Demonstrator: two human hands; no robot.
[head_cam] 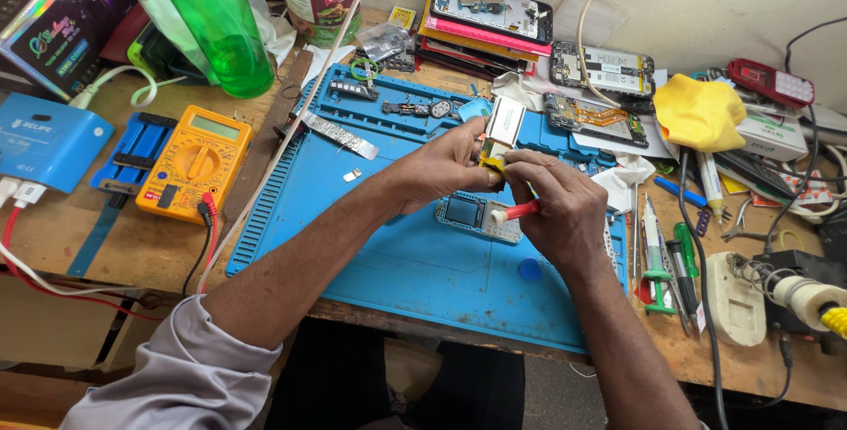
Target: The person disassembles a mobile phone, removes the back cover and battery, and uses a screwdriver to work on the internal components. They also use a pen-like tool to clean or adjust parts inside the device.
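My left hand [445,165] pinches a small silver, flat phone part [505,123] with a yellow strip at its lower end, held upright over the blue work mat [379,245]. My right hand [565,209] meets it at the yellow end and grips a thin red-handled tool [513,211] with a white tip pointing left. Under both hands, a small circuit board with a dark square chip [472,215] lies on the mat.
A yellow multimeter [194,163] sits left of the mat, a green bottle [216,20] behind it. Opened phones [603,68] and a yellow cloth [700,112] lie at the back right. Screwdrivers and tweezers [666,258] crowd the right side. A blue box [48,139] stands far left.
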